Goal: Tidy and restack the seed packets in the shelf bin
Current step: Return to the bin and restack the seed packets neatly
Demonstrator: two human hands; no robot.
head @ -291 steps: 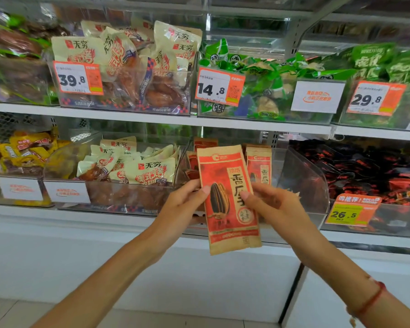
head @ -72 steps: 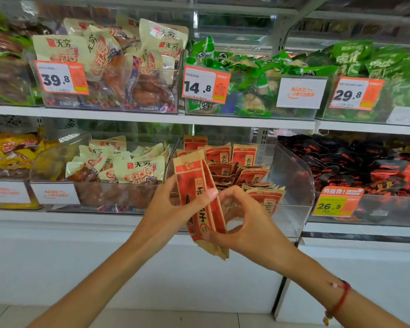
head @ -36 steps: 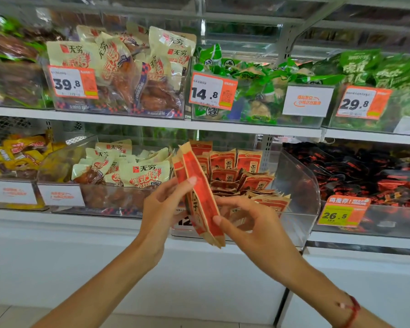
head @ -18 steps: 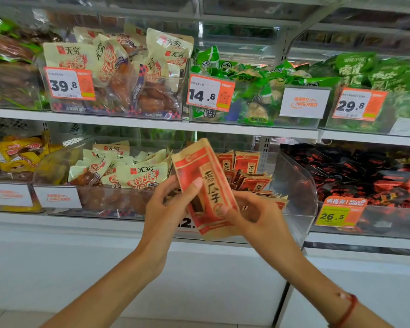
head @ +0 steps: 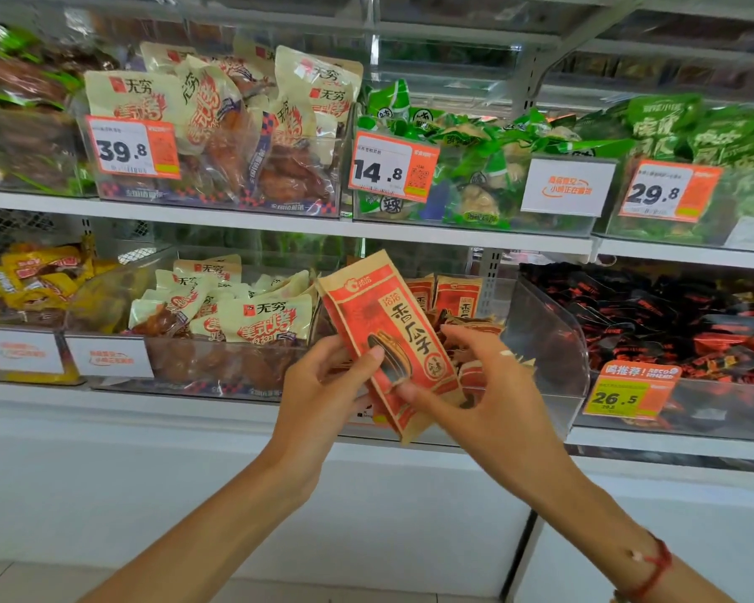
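Red-and-tan paper seed packets (head: 392, 341) are held tilted before the clear plastic shelf bin (head: 549, 341) | left hand (head: 323, 398) pinches them by thumb, right hand (head: 475, 393) supports the lower edge with curled fingers | risk — the loose bundle could fan and slip | cream snack pouches (head: 257, 315) crowd the left; loose packets (head: 458, 298) fill the bin.

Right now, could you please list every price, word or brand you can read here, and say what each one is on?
"39.8": orange tag, upper left bin.
"14.8": tag, green snack bin.
"29.8": tag, upper right bin.
"26.5": tag, dark packet bin.
"无穷": cream packs.
"香瓜子": seed packet, held by both hands.
White cards and the tags' small print: too blurred to read.
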